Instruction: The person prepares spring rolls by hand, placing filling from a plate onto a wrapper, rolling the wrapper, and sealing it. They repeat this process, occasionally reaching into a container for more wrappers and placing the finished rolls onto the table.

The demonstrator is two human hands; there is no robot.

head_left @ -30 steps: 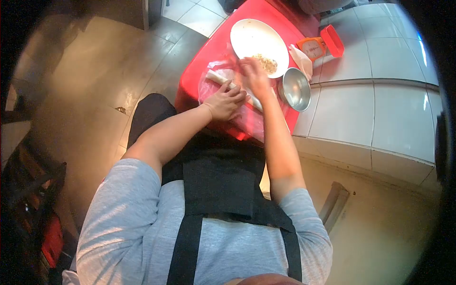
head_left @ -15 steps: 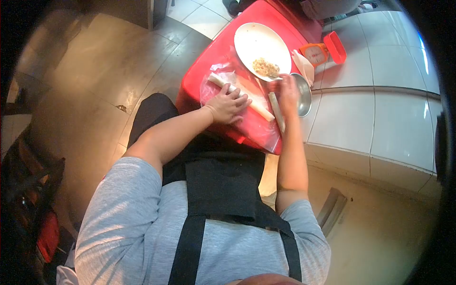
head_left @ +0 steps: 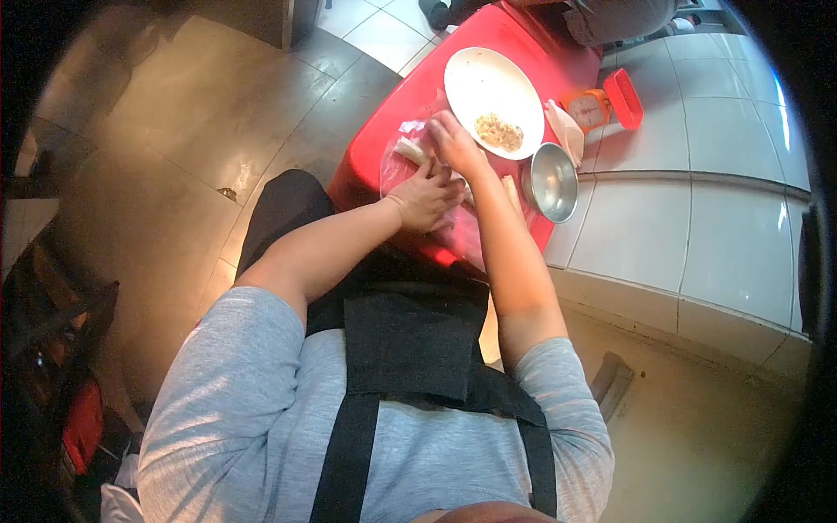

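Observation:
A long pale roll, looking like an uncooked spring roll, lies on a clear plastic sheet. My left hand rests over its middle with fingers spread, covering much of it. Just above, my right hand is close to the roll's far end, its fingers bent downward. Anything between those fingertips is hidden. Partly behind my right forearm lies a second pale roll. An oval white plate holds a heap of crumbly, light brown filling. Beside it stands a metal bowl.
Everything sits on a red table. To its right, an orange kitchen scale with a red pan stands by a white tiled ledge. Another person's clothed body is at the far end.
My right hand has moved left from beside the metal bowl to the roll's far end. The bowl now shows fully. My left hand stays on the roll, its fingers slightly shifted.

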